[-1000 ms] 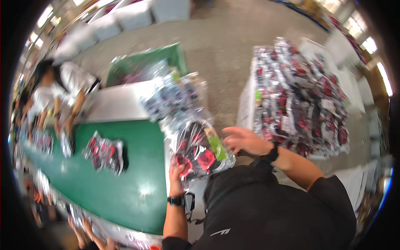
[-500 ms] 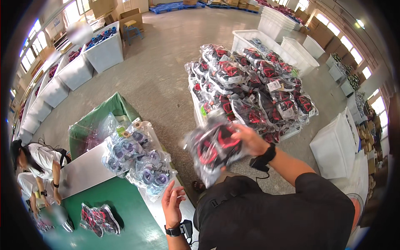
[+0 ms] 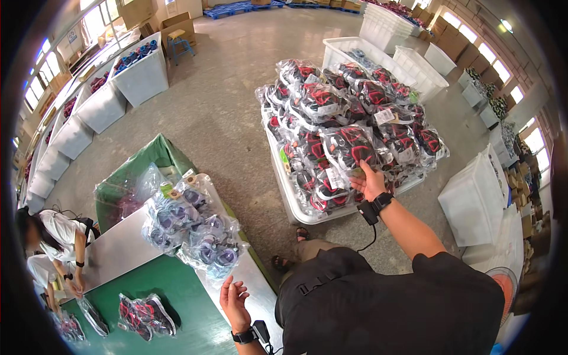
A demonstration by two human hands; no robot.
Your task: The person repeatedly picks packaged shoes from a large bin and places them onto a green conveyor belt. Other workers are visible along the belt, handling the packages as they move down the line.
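Note:
My right hand (image 3: 371, 184) is at the near side of a heaped pile, its fingers closed at the lower end of a clear-bagged pair of black and red shoes (image 3: 349, 147). That pair rests on other bagged shoes stacked high above a white bin (image 3: 287, 204). My left hand (image 3: 235, 305) is held over the metal edge of the table, fingers loosely curled and apart, with nothing in it. Just beyond it lie several bagged purple-blue shoes (image 3: 207, 242). Another bagged black and red pair (image 3: 147, 316) lies on the green table surface (image 3: 201, 307).
A co-worker (image 3: 59, 242) bends over the table's far left with bagged shoes close by. Behind the table stands a green-lined container (image 3: 142, 157). White bins (image 3: 141, 74) line the left side, and more bins (image 3: 473, 207) stand to the right. A fan (image 3: 503, 290) is at lower right.
My right hand has carried the bagged black and red shoes away from my body and set them against the pile. My left hand has lowered slightly. The co-worker's bagged shoes have shifted.

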